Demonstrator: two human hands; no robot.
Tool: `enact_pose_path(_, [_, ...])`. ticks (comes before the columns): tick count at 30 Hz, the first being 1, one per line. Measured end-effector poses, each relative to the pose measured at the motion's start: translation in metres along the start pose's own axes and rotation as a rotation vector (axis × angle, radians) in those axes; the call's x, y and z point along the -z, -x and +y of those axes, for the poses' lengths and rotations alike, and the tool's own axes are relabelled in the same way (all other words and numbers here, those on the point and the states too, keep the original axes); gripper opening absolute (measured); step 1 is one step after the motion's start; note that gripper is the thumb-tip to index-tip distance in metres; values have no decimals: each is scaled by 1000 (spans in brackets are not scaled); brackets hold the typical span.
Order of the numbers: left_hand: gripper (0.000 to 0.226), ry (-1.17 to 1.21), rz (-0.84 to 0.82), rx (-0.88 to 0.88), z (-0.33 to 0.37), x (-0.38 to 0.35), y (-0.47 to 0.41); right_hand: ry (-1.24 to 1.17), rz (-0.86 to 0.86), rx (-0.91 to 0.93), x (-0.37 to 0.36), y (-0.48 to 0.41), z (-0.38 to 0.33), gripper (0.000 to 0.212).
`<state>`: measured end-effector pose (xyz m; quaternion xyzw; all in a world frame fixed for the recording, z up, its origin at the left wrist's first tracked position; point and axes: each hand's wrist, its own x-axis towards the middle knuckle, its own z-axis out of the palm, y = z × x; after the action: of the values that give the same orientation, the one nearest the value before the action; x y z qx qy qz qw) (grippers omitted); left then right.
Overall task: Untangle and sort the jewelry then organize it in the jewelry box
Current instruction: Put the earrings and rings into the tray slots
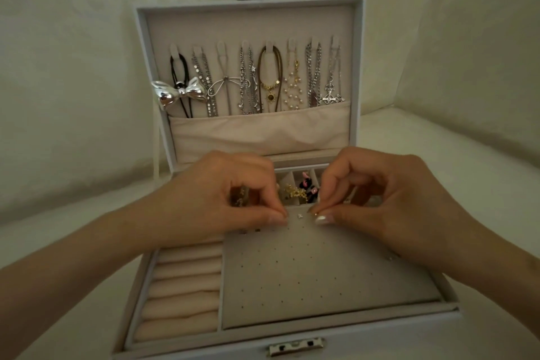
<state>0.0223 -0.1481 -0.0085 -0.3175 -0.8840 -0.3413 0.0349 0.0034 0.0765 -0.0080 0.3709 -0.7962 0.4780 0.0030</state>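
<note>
A cream patterned cloth [73, 67] is seen all around and behind. In the middle of the frame a white jewelry box [204, 352] is set open on it, with its lid [248, 23] stood up at the back. The left hand [233, 199] and the right hand [380, 202] are held over the middle of the box, both with fingers curled and thumb and first finger pressed together at the tips. It cannot be told if anything is pinched in them. Under the hands a grey earring pad [321, 278] full of little holes is laid in the lower right of the box. Soft pink ring rolls [184, 286] are lined up to its left. A pink pocket [263, 131] is sewn across the bottom of the lid, and a row of necklaces [245, 82] is hung on hooks above it. A shiny silver bow [175, 93] is seen at the left end of the row and a silver cross [331, 95] at the right end. Between the hands, in small back sections, a gold piece [295, 192] is kept. A tiny stud [299, 216] is seen on the pad between the fingertips.
</note>
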Motion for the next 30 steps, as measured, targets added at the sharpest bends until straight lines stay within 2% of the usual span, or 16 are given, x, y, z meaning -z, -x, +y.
enact_pose_path(3, [12, 20, 46, -1, -1, -3, 3, 23, -10, 14, 1, -4, -1, 30])
enact_pose_path(6, [18, 153, 230, 113, -3, 4, 3, 23, -5, 17, 2, -4, -2, 29])
enact_pose_path(8, [21, 197, 278, 156, -5, 9, 5, 17, -5, 14, 2, -4, -3, 28])
enact_pose_path(14, [13, -28, 116, 6, -1, 1, 10, -4, -8, 14, 0, -5, -2, 27])
enact_pose_path(21, [19, -191, 74, -72, -1, -2, 8, -29, 9, -16, 0, -3, 3, 27])
enact_pose_path(30, [15, -183, 37, -103, 1, 3, 7, -73, 26, -17, 1, 0, 6, 26])
